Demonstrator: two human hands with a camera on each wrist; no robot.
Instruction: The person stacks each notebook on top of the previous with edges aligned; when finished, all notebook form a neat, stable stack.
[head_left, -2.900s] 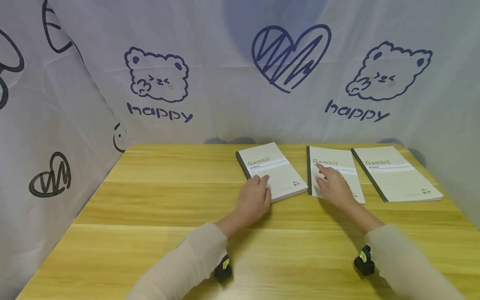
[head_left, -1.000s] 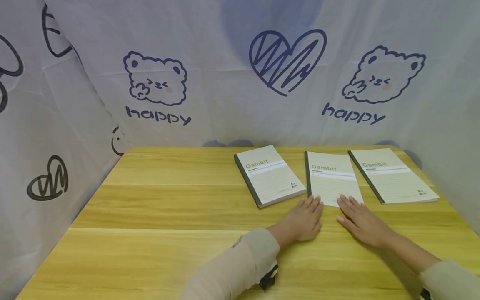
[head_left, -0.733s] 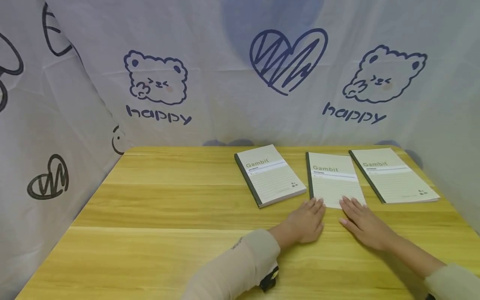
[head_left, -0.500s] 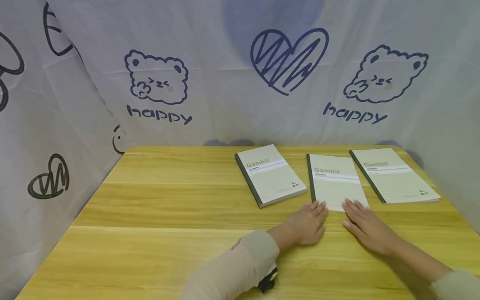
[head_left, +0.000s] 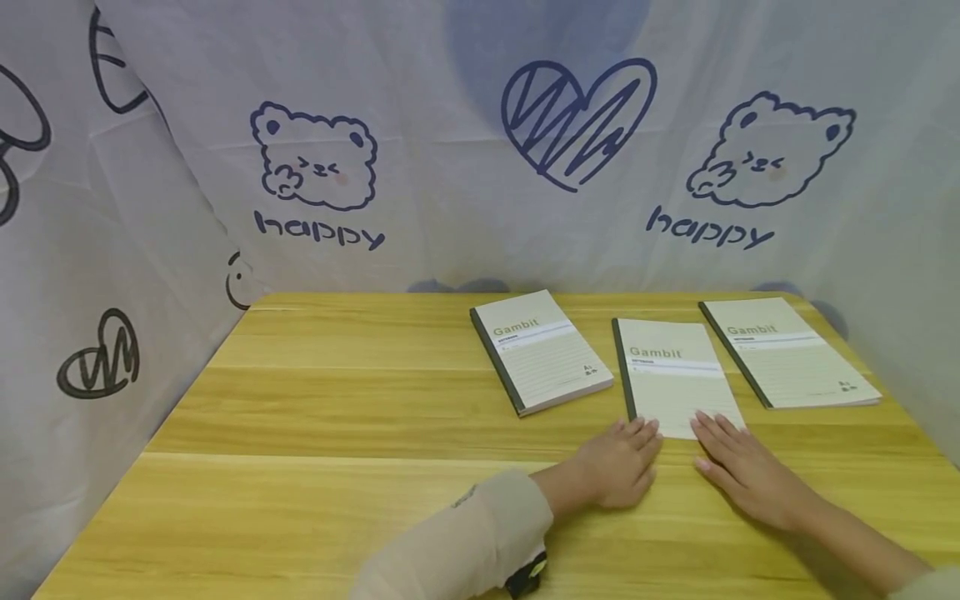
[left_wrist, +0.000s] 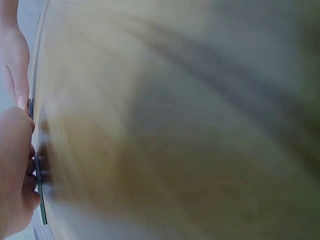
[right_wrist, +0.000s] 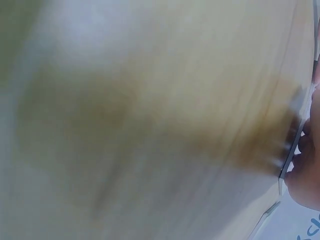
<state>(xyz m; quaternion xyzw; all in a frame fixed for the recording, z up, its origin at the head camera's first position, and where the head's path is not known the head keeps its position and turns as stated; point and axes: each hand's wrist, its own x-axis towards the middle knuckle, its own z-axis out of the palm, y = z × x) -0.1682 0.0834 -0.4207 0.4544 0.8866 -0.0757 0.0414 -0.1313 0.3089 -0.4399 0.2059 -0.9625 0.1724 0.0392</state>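
Three notebooks marked "Gambit" lie on the wooden table. The middle notebook point(head_left: 675, 379) has its near edge under the fingertips of both hands. My left hand point(head_left: 618, 465) rests on its near left corner, fingers extended. My right hand point(head_left: 750, 475) lies flat with its fingertips on the near right part. The left notebook point(head_left: 543, 350) is tilted, and the right notebook point(head_left: 787, 350) lies beside the middle one. At the left side of the left wrist view, my left hand point(left_wrist: 15, 175) touches a thin edge. In the right wrist view, my right hand point(right_wrist: 306, 155) shows at the right border.
The wooden table point(head_left: 300, 417) reaches back to a hanging white cloth point(head_left: 442, 200) with bear, heart and "happy" drawings. More of this cloth hangs at the left. Both sleeves come in from the near side.
The hands have left the left notebook and the upper middle one, and both came to the middle notebook's near edge. That notebook has since slid nearer with them. The outer notebooks lie roughly as before.
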